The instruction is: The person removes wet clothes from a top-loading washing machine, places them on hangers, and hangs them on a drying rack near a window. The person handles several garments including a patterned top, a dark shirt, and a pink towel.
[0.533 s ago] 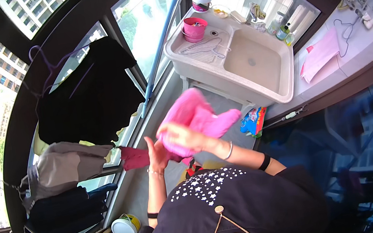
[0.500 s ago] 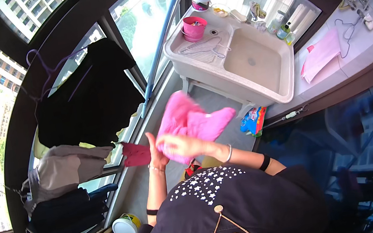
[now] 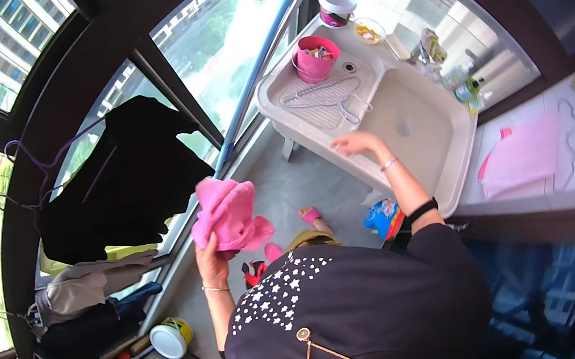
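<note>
Pink cloth (image 3: 224, 208), bunched up just left of the frame's centre, is held in the left hand (image 3: 212, 260), whose fingers and thumb grip its lower edge from below. From where I stand it looks light, soft and limp, with nothing to break; I'd judge it folds at any touch, so one hand bears it easily, though spreading it flat would call for a pinch at two separated edges. Whether it is damp, I can't tell.

The right hand (image 3: 361, 144) has nothing in its grasp, its fingers loosely extended over the front edge of the sink (image 3: 425, 157); contact with the rim is unclear. Just above those fingers, wire hangers (image 3: 323, 93) lie on the sink's ribbed section, below a pink bucket (image 3: 315, 68). Farther out, a black garment (image 3: 118, 180) hangs at left, and a pale pink sheet (image 3: 521, 161) lies on the ledge at right.
</note>
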### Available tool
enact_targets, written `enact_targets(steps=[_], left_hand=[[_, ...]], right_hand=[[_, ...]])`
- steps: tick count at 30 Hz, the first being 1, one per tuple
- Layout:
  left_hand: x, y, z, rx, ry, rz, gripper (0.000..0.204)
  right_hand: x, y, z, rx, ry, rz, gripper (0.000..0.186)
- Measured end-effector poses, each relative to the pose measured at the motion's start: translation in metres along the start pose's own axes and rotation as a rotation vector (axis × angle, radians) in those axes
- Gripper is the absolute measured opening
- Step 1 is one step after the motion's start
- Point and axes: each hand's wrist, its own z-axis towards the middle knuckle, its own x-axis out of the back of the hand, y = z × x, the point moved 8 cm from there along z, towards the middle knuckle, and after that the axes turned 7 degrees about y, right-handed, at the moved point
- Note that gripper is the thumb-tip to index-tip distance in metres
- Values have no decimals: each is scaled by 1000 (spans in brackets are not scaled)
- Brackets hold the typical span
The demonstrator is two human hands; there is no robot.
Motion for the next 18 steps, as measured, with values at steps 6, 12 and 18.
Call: enact_targets(steps=[6,12,18], left_hand=[[-1,-27,6,153,235,-460,53],[-12,-41,-22,109,303,-575,45],[9,-60,-41,78,412,-586,47]], right_hand=[[106,187,83,-211,587,-227,36],[95,232,125,-113,430,-386,35],[106,236,126,-127,372,-410,27]])
